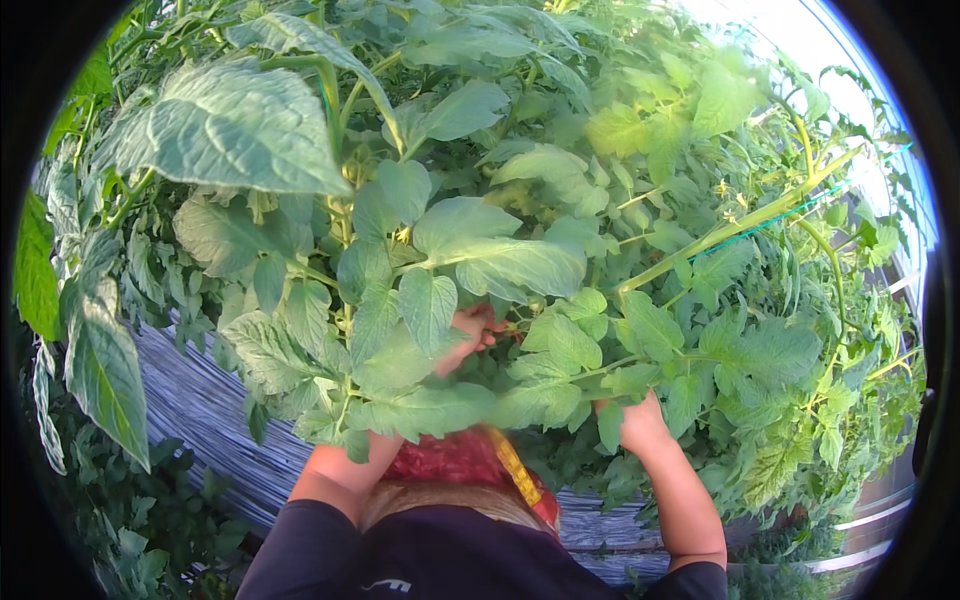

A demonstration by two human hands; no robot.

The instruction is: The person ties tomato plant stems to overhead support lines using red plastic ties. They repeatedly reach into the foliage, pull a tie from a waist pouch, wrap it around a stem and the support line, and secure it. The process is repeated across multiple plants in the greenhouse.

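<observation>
Among the tomato foliage, my left hand [472, 334] reaches in with its fingers curled. A small red-orange item [510, 328] shows at its fingertips, too small and blurred to name. Leaves cover part of that forearm. Lower and to the right, my right hand [643, 426] goes in behind a tomato leaf [651, 326], which hides its fingers and whatever they touch. Between the hands hang broad tomato leaves [551, 367]. A thick tomato stem [727, 229] slants up to the right, with a green string [765, 223] along it.
A red bag [442, 456] with a yellow strip [514, 465] sits at my waist. Silvery sheeting [202, 405] covers ground beside the plants. A large leaf [225, 127] hangs close at upper left. Small yellow flowers [722, 187] grow near the slanting stem. Bright translucent covering [847, 75] shows beyond.
</observation>
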